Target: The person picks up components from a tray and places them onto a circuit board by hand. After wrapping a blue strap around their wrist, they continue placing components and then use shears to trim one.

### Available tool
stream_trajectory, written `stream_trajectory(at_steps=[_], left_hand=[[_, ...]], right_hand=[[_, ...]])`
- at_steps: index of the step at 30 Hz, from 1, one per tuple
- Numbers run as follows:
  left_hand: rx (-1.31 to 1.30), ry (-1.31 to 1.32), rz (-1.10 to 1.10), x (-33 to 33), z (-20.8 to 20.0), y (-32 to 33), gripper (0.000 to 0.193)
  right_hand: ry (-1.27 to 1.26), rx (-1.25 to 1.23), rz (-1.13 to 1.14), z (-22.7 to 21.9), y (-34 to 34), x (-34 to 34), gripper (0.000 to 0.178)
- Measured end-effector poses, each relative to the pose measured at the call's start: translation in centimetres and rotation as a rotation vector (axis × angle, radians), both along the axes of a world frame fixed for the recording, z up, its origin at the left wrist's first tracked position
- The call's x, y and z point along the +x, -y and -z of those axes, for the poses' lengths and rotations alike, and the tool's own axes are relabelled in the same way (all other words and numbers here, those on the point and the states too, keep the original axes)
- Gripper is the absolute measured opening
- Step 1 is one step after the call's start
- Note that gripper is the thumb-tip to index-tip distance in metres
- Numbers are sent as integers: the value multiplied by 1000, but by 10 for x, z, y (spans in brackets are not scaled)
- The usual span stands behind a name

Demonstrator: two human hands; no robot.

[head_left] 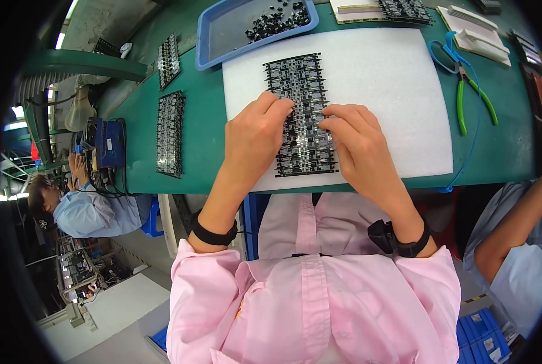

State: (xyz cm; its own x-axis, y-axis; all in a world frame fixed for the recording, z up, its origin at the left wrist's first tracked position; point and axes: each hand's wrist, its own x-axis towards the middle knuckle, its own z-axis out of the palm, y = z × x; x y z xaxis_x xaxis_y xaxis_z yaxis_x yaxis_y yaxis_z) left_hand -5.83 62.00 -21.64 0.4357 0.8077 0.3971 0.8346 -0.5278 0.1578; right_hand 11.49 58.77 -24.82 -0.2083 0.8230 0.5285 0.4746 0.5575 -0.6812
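On a white foam sheet (392, 91) lies a long black circuit board panel (304, 148), made of many small repeated boards with silvery parts. My left hand (251, 136) is closed in a pinch over the panel's left side, above its middle; whatever sits between those fingertips is too small to make out. At the right edge, level with the left one, my right hand (365, 151) has its thumb and bent fingers closed on the panel's rim. Both wrists rest low over the near edge of the foam, with black bands around them.
A blue tray (222, 36) of small black parts stands behind the foam. Two more board panels (169, 133) lie left. Green-handled cutters (465, 91) and a blue cord (478, 130) are at right. Co-workers sit left and right; a blue device (110, 144) stands at left.
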Motion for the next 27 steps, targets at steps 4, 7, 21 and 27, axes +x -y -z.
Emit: stream_trajectory(at_steps=[4,7,21,27], left_hand=[[-84,167,13,-11,-5,7,10],[-101,213,-1,-30,-18,28,12],[-372,-105,-57,-133,-92,-73,19],[-470,-105,-151,-152,-45,-130,28]], right_hand=[[-9,-9,-11,1,5,-5,17],[-49,-32,-38,-10,13,-10,16],[810,-256,-150,-131,-129,-97,19],[1015,-200,-96,-99,-184,-167,25]])
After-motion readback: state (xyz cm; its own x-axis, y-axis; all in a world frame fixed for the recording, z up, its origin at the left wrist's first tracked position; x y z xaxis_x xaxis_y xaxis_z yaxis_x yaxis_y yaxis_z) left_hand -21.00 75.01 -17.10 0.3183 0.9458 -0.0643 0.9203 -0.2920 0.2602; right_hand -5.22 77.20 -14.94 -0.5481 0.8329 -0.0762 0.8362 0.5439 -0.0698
